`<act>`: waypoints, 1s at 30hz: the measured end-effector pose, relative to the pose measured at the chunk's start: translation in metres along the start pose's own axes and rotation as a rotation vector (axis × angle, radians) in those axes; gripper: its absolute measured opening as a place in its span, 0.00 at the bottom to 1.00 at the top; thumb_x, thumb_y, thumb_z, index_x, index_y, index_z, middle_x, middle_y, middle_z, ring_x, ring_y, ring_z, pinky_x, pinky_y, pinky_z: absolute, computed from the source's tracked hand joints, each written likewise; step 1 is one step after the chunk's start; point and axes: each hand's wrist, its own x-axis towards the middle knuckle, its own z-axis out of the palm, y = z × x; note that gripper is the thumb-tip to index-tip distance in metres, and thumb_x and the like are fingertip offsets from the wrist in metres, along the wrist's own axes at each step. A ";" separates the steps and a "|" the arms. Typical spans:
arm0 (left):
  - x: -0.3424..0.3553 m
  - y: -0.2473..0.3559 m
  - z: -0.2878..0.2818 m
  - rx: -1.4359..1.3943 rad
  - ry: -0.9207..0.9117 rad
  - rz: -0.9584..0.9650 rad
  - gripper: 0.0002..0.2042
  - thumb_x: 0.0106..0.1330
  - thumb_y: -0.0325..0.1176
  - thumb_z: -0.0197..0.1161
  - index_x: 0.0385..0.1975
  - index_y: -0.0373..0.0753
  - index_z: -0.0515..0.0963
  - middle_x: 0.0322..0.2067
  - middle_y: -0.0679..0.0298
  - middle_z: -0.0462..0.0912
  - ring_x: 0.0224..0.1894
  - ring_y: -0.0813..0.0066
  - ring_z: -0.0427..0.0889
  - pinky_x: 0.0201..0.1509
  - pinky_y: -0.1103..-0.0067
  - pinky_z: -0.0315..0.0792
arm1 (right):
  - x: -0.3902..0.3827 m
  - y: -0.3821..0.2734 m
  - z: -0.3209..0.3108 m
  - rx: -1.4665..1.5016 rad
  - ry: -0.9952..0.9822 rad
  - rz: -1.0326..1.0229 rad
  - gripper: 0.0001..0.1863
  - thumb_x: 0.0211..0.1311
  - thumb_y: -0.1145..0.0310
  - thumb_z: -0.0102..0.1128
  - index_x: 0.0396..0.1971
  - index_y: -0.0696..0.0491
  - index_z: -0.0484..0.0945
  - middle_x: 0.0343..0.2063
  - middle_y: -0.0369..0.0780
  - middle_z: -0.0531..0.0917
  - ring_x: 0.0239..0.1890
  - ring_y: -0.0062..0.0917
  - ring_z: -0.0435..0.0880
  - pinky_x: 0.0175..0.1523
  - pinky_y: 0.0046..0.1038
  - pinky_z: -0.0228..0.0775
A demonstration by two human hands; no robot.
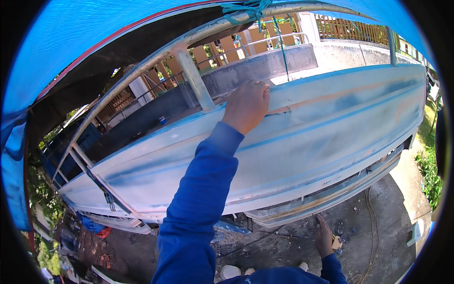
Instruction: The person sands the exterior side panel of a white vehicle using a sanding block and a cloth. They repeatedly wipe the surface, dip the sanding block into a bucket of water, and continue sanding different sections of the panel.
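My left hand is closed over the top edge of a metal side panel, its fingertips hidden behind the rim. The long panel belongs to a truck bed and is coated patchy white and pale blue, with a peach-coloured streak beside my hand. My right hand hangs low near my body, below the panel's lower edge and apart from it. Its fingers look stretched out, and I see nothing clearly held in them. A small tan piece shows next to that hand; whether it touches the hand I cannot tell.
A worn metal rail curves above the panel, with a teal cord tied to it. Blue tarpaulin hangs overhead. Below, a hose or cable runs across the concrete floor. A white container stands near my feet.
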 end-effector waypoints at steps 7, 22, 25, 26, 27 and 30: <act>-0.058 -0.039 -0.061 0.306 -0.049 0.082 0.10 0.71 0.31 0.60 0.46 0.34 0.82 0.42 0.55 0.84 0.48 0.54 0.80 0.55 0.64 0.74 | -0.012 0.016 -0.005 0.064 -0.053 0.072 0.23 0.67 0.82 0.46 0.62 0.62 0.72 0.62 0.53 0.78 0.65 0.48 0.76 0.70 0.39 0.67; -0.116 -0.028 -0.039 0.507 0.172 -0.152 0.12 0.74 0.28 0.59 0.54 0.35 0.81 0.50 0.55 0.81 0.52 0.55 0.75 0.57 0.67 0.72 | -0.039 0.095 -0.076 -0.078 0.072 0.259 0.22 0.70 0.77 0.49 0.63 0.59 0.72 0.60 0.54 0.79 0.63 0.49 0.78 0.67 0.39 0.69; -0.191 -0.007 -0.044 0.052 0.396 -0.712 0.20 0.79 0.44 0.52 0.55 0.34 0.80 0.44 0.55 0.83 0.48 0.62 0.82 0.57 0.66 0.73 | -0.042 0.126 -0.089 -0.009 0.036 0.393 0.19 0.75 0.71 0.47 0.61 0.57 0.74 0.58 0.53 0.80 0.61 0.48 0.79 0.65 0.37 0.70; -0.228 0.010 -0.044 -0.081 0.495 -0.926 0.22 0.77 0.49 0.55 0.52 0.35 0.79 0.43 0.57 0.83 0.46 0.68 0.82 0.57 0.68 0.76 | -0.045 0.146 -0.087 -0.022 0.018 0.413 0.18 0.76 0.70 0.47 0.61 0.57 0.74 0.55 0.53 0.82 0.58 0.49 0.80 0.62 0.38 0.72; -0.273 0.013 -0.048 -0.098 0.431 -1.087 0.21 0.75 0.52 0.57 0.49 0.38 0.79 0.41 0.58 0.83 0.47 0.73 0.82 0.56 0.72 0.79 | -0.048 0.157 -0.088 0.011 0.004 0.481 0.18 0.76 0.69 0.47 0.60 0.58 0.74 0.51 0.54 0.83 0.55 0.51 0.81 0.59 0.39 0.72; -0.326 0.073 0.082 -0.618 0.294 -1.198 0.09 0.74 0.38 0.62 0.39 0.39 0.74 0.44 0.58 0.76 0.49 0.68 0.79 0.54 0.70 0.82 | -0.078 0.206 -0.085 0.231 0.092 0.840 0.15 0.78 0.66 0.46 0.53 0.57 0.78 0.42 0.47 0.85 0.44 0.37 0.83 0.49 0.36 0.72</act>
